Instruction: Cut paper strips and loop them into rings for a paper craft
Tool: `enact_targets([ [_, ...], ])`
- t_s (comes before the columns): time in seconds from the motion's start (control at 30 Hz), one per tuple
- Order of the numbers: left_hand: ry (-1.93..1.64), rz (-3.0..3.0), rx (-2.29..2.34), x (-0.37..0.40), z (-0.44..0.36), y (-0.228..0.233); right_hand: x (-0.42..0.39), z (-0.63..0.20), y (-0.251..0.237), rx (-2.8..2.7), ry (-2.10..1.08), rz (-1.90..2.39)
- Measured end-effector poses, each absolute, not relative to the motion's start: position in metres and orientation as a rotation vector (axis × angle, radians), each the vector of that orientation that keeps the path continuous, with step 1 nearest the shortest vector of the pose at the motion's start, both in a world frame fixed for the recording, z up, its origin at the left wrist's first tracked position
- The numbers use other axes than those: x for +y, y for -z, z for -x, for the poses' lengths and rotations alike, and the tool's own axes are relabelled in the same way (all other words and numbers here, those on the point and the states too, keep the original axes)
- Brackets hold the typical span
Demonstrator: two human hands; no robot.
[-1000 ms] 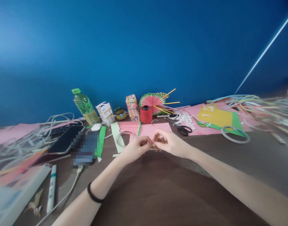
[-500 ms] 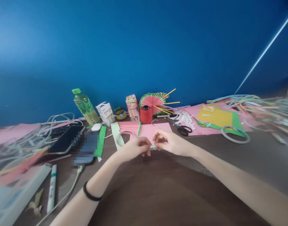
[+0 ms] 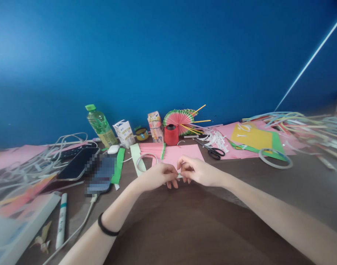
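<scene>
Item: pink paper sheet [image 3: 187, 151], on the dark table [image 3: 171, 228], before the red spool [image 3: 171, 137]; a green edge shows between the hands. Probably light, pliable, easily creased or torn; best taken at the near edge, thumb above, fingers beneath.

Left hand [image 3: 159, 175]: thumb and forefinger close together at that edge. Right hand [image 3: 201, 171]: fingers curled over the same edge, thumb near it. From where I stand, I cannot tell whether either pinches the paper.

Adjacent, left: tape ring [image 3: 137, 162], pleated pink strip [image 3: 151, 148]. Right: black-handled scissors [image 3: 216, 153]. Behind the spool: pleated paper fan [image 3: 178, 118].
</scene>
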State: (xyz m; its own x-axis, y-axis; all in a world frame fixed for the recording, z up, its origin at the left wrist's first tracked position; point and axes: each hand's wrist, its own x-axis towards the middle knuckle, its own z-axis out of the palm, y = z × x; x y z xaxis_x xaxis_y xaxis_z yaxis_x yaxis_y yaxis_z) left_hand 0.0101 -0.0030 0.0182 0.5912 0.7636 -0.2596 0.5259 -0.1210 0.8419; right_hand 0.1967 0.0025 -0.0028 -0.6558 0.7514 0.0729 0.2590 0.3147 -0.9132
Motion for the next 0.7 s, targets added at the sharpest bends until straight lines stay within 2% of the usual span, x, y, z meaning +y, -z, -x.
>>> enact_targets([
  [0.07, -0.300, -1.884, 1.113, 0.000, -0.005, -0.020, 0.003, -0.196, 0.006, -2.106, -1.345, 0.917],
  [0.17, -0.447, -2.100, 1.446, 0.006, 0.005, -0.022, 0.002, -0.194, 0.012, -2.149, -1.399, 0.967],
  [0.23, -0.350, -2.200, 1.712, 0.010, 0.013, -0.023, 0.000, -0.193, 0.015, -2.184, -1.383, 1.017],
  [0.37, -0.070, -2.246, 2.009, 0.016, 0.027, -0.023, -0.005, -0.190, 0.019, -2.298, -1.133, 1.094],
  [0.57, -0.002, -2.273, 2.143, 0.021, 0.042, -0.026, -0.009, -0.186, 0.020, -2.480, -0.626, 1.003],
  [0.7, -0.014, -2.272, 2.120, 0.023, 0.046, -0.027, -0.008, -0.187, 0.020, -2.520, -0.552, 0.995],
])
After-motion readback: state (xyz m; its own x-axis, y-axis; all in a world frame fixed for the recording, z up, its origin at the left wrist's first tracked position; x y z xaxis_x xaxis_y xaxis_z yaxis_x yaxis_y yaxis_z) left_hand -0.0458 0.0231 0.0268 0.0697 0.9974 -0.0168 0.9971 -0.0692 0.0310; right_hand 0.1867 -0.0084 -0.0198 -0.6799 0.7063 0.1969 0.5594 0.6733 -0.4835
